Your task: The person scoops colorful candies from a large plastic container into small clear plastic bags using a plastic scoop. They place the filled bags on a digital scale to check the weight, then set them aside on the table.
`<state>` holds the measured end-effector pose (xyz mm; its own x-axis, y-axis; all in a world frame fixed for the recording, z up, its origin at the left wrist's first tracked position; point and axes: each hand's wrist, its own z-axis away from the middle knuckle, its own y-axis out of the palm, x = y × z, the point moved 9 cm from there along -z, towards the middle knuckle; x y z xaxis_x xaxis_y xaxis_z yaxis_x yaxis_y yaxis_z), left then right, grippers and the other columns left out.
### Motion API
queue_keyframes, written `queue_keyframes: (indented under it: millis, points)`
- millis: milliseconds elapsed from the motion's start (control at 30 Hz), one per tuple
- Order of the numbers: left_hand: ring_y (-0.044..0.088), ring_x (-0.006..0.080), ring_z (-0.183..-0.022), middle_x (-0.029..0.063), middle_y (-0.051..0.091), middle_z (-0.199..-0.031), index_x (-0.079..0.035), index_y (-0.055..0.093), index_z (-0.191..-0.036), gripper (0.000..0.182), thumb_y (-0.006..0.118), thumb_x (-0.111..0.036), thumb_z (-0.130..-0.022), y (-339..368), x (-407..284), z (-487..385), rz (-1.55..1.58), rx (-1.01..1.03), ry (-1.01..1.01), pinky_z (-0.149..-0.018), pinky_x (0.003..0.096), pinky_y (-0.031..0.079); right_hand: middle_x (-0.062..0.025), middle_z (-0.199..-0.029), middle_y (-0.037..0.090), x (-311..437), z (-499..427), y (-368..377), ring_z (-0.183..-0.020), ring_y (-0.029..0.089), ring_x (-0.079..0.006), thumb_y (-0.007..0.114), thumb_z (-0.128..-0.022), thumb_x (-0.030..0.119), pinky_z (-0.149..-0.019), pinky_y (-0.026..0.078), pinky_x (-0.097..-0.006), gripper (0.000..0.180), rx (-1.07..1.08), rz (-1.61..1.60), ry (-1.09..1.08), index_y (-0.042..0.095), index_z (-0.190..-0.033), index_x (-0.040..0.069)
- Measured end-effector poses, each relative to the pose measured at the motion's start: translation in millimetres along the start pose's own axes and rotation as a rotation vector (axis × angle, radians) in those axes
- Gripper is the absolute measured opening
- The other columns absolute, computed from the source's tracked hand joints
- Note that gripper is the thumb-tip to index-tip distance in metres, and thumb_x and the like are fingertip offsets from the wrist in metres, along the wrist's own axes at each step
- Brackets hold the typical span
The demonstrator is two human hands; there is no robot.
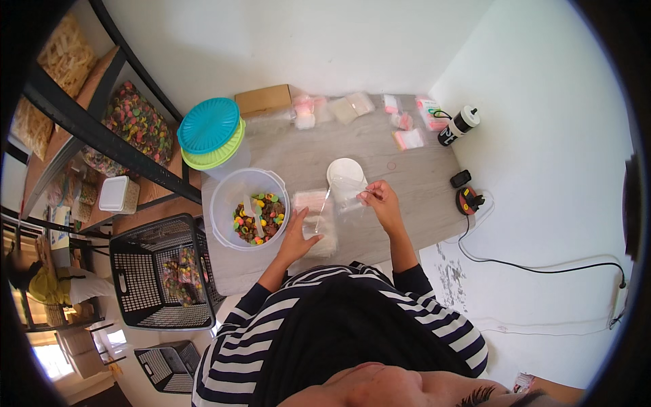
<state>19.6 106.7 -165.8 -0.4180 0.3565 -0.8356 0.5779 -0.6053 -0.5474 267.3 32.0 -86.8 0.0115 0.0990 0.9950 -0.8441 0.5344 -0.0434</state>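
Note:
My right hand [385,205] pinches the edge of a clear plastic bag [348,197] between thumb and fingertips. The bag looks flat and lies partly over a round white disc-shaped object [346,169] on the table. My left hand [299,236] rests with spread fingers on a stack of clear plastic bags [321,244], holding nothing that I can see. Left of that hand stands a translucent plastic tub [219,213]. Colourful ring-shaped and brown snack pieces [272,213] lie inside it, with a whitish plastic scoop [253,216] on them.
Lidded tubs with teal and lime lids [209,124] stand at the table's back left. Packs of plastic bags [351,108] line the wall beside a bottle [457,126]. A power socket [465,201] sits at right. Left are shelving [147,203] and a black crate [137,280] holding filled snack bags [184,274].

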Motion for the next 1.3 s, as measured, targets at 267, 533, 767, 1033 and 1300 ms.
queue_keyframes:
  millis: [267, 533, 767, 1033, 1300]
  points:
    - [0.037, 0.0253, -0.143, 0.016, 0.043, -0.152, -0.001, 0.037, -0.149, 0.065, 0.066, -0.023, -0.095, -36.6, -74.8, -13.1, 0.893, 0.235, -0.142, -0.117, 0.0371, 0.027, -0.0121, -0.091, 0.072, 30.5, 14.9, 20.3, -0.083, 0.067, -0.0145, 0.066, -0.091, 0.005, -0.073, 0.051, -0.026, 0.024, 0.106, -0.08, -0.009, 0.052, -0.11, -0.001]
    - [0.062, 0.0184, -0.114, 0.01, 0.069, -0.121, 0.0, 0.062, -0.128, 0.037, 0.067, -0.016, -0.095, -63.1, -115.0, -25.6, 0.799, 0.169, -0.081, -0.104, 0.0328, 0.043, -0.0046, -0.087, 0.072, 52.7, 23.4, 56.4, -0.078, 0.063, -0.0092, 0.07, -0.09, 0.008, -0.071, 0.048, -0.0238, 0.028, 0.273, 0.041, -0.093, 0.053, -0.112, 0.003]
    - [0.064, 0.0156, -0.105, 0.0094, 0.073, -0.111, 0.001, 0.071, -0.113, 0.027, 0.07, -0.017, -0.093, -65.4, -113.4, -16.2, 0.798, 0.085, -0.122, -0.097, 0.0302, 0.046, -0.0062, -0.083, 0.07, 63.7, 34.8, 74.1, -0.076, 0.063, -0.0118, 0.074, -0.087, 0.01, -0.071, 0.048, -0.0253, 0.034, 0.301, 0.103, -0.116, 0.054, -0.113, 0.003]
    - [0.067, 0.0129, -0.089, 0.008, 0.075, -0.096, 0.002, 0.075, -0.102, 0.02, 0.07, -0.014, -0.092, -73.1, -94.1, -6.3, 0.671, -0.124, -0.074, -0.086, 0.0276, 0.05, -0.0063, -0.109, 0.061, 106.0, 51.1, 82.5, -0.099, 0.057, -0.0207, 0.076, -0.082, 0.008, -0.084, 0.048, -0.0341, 0.034, 0.187, 0.41, -0.543, 0.062, -0.112, 0.007]
    - [0.063, 0.0075, -0.069, 0.0066, 0.075, -0.079, 0.0, 0.076, -0.089, 0.015, 0.079, -0.013, -0.083, -75.9, -81.4, -1.5, 0.383, -0.291, -0.003, -0.068, 0.0248, 0.05, -0.0067, -0.102, 0.057, 124.8, 69.0, 99.8, -0.098, 0.05, -0.0284, 0.074, -0.079, 0.012, -0.087, 0.042, -0.0394, 0.022, 0.269, 0.589, -0.75, 0.068, -0.1, 0.01]
